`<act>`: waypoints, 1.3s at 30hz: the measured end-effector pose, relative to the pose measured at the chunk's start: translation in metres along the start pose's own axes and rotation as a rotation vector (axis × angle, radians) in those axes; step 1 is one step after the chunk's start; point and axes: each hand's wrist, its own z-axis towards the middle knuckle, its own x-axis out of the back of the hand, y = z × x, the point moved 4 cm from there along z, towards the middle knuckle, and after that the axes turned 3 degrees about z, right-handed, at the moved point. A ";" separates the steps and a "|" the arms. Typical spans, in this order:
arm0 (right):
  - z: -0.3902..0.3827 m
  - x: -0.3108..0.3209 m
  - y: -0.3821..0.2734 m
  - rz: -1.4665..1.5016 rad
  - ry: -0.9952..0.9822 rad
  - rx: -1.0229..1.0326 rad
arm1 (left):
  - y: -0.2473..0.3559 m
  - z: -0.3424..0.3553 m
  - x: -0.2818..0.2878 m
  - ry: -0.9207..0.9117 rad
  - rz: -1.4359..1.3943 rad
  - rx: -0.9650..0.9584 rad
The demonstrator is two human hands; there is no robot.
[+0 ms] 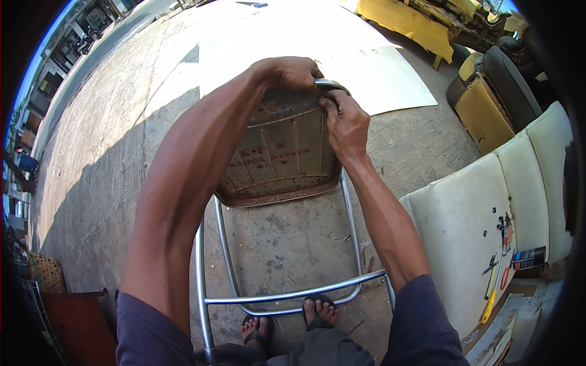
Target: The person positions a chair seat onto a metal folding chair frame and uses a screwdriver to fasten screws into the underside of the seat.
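Note:
In front of me stands a chair frame of chromed tube (pixel 287 297), bearing a rusty sheet-metal panel (pixel 278 155) with pressed ribs and faded red lettering. My left hand (pixel 295 74) is bent over the panel's far edge, beside the tube there. It is closed, and its fingertips are partly hidden. My right hand (pixel 347 125) pinches the panel's far right corner, thumb and fingers together at the rim. Anything small between those fingers cannot be made out. My left forearm covers the panel's left side.
A cream padded seat (pixel 464 226) at the right carries a yellow-handled screwdriver (pixel 488 307), a dark can (pixel 528 258) and small hardware. Beyond lie a white sheet (pixel 390 79) and worn seats (pixel 497 97). A woven basket (pixel 47 272) stands at the left. My sandalled feet are beneath the frame.

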 end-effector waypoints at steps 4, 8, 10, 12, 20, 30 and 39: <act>-0.011 -0.005 0.000 -0.208 0.058 0.218 | 0.001 0.003 0.000 0.017 0.000 -0.009; -0.010 -0.003 -0.002 -0.191 0.054 0.228 | -0.001 0.001 -0.001 0.036 -0.016 0.019; -0.007 -0.001 0.000 -0.126 0.051 0.158 | -0.001 0.003 -0.001 0.012 -0.009 0.043; -0.003 0.001 0.003 -0.075 0.034 0.098 | -0.003 0.004 0.000 0.003 0.002 0.046; -0.004 -0.001 0.003 -0.049 0.073 0.043 | -0.002 0.002 0.000 0.006 0.017 0.017; -0.001 -0.007 -0.004 -0.009 0.065 -0.279 | 0.000 -0.002 0.001 0.015 0.020 0.035; -0.011 -0.014 -0.006 -0.226 0.142 0.169 | 0.002 0.004 0.002 0.004 0.050 0.001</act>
